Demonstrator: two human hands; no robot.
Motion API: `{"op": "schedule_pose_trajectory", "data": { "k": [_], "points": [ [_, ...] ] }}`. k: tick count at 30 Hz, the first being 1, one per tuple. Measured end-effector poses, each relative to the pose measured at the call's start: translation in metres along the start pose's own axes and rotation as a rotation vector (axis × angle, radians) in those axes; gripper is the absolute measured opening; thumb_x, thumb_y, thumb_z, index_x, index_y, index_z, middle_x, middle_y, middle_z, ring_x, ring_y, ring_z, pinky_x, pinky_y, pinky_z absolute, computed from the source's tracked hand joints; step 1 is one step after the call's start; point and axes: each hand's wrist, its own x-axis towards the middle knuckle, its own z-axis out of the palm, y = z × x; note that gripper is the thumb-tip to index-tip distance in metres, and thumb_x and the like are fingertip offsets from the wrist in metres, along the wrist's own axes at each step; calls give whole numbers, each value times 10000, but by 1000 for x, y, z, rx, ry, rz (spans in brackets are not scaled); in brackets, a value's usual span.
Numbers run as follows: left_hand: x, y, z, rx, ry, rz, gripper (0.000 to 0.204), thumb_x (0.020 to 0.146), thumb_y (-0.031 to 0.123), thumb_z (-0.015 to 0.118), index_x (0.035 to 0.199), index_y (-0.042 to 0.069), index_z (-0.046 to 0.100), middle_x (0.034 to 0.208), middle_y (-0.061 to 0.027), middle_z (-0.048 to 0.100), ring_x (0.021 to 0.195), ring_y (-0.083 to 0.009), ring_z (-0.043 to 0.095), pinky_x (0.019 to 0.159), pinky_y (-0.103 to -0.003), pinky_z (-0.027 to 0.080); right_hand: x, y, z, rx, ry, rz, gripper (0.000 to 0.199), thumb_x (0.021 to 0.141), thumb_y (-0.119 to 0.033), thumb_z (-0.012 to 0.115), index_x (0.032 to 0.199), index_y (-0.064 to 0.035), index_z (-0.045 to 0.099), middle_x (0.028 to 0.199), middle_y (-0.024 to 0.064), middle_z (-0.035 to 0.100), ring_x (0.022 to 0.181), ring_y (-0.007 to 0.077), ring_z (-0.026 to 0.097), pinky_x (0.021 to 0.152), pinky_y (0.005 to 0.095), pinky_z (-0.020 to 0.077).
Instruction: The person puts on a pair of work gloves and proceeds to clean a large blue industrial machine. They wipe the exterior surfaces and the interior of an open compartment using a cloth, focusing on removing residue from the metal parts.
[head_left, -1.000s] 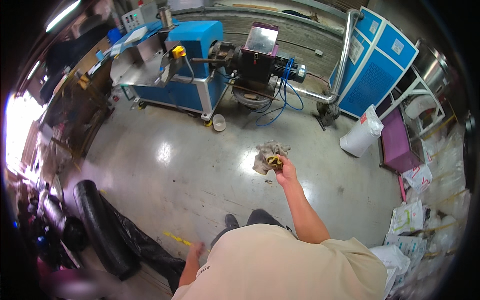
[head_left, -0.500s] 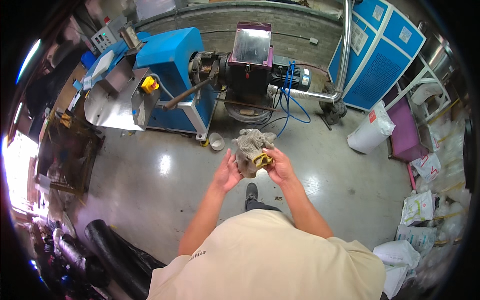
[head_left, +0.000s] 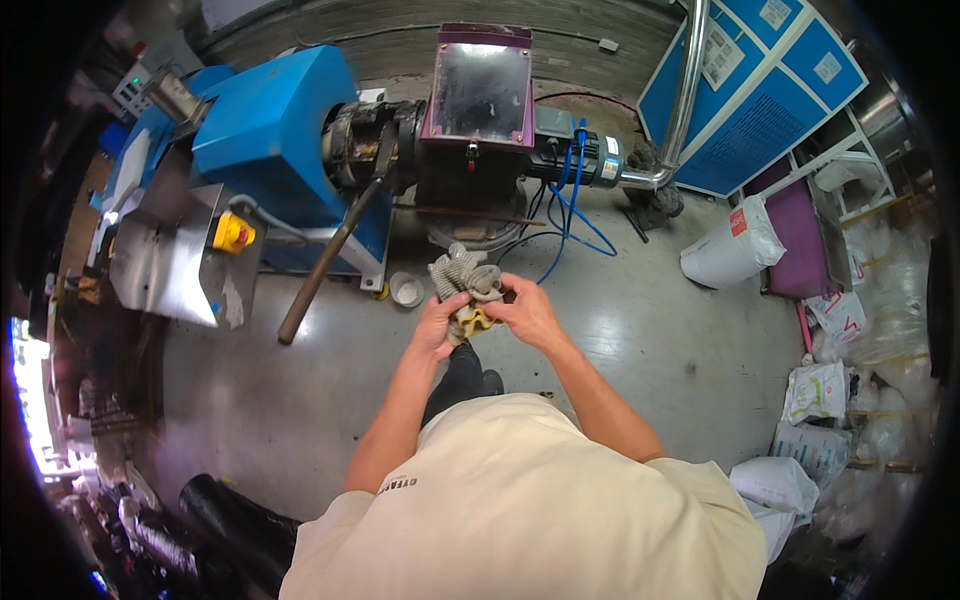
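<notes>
Both my hands meet in front of my chest on a bundle of grey knitted work gloves (head_left: 462,275) with yellow trim. My left hand (head_left: 437,327) grips the lower left of the bundle. My right hand (head_left: 527,311) pinches its right side, fingers curled over the fabric. The gloves hang crumpled above the concrete floor, just in front of a blue machine (head_left: 270,135) with a dark hopper box (head_left: 478,90).
A long metal lever (head_left: 325,262) slants from the machine to the floor. A small white cup (head_left: 406,289) stands by its base, blue cables (head_left: 565,215) trail right. A blue cabinet (head_left: 745,95) and white sacks (head_left: 730,250) are at right; black pipes (head_left: 225,515) lie lower left.
My left hand came up from my side and joined the right on the gloves. I have moved closer to the blue machine, which now fills the upper view.
</notes>
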Motion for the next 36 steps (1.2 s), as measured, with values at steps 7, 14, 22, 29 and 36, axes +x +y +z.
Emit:
{"op": "schedule_pose_trajectory", "data": {
  "k": [7,14,22,29,36],
  "points": [
    [60,62,-43,51,6,56,483,914,37,680,1377,16,545,1282,-130,675,1136,-260,693,980,-411,588,122,6,-36,301,-271,259,262,941,-200,722,1159,-53,714,1079,15,728,984,103,661,862,282,507],
    [91,88,-54,-26,138,-42,526,892,18,708,1387,-6,534,1276,-135,671,1128,-269,690,998,-432,572,271,88,-37,333,121,379,426,949,-223,729,1314,-22,639,1071,39,712,845,102,614,679,273,487],
    [115,102,-63,12,266,-41,481,917,42,668,1377,-21,538,1277,-148,675,1136,-283,695,1007,-435,572,349,94,3,390,189,399,454,990,-252,700,1388,-88,559,1254,25,668,986,129,668,732,305,493],
    [141,119,-42,57,311,-36,483,918,62,679,1374,-21,541,1262,-136,681,1116,-281,700,998,-429,572,364,120,-13,270,105,324,242,1036,-288,651,1062,-51,693,884,-7,675,787,87,626,675,256,481],
    [157,118,-46,10,315,-24,471,918,68,689,1360,-21,552,1247,-141,684,1091,-270,707,970,-415,582,332,72,-17,446,41,470,252,1059,-275,621,932,-66,681,766,-10,638,653,70,549,600,230,458]
  ]
}}
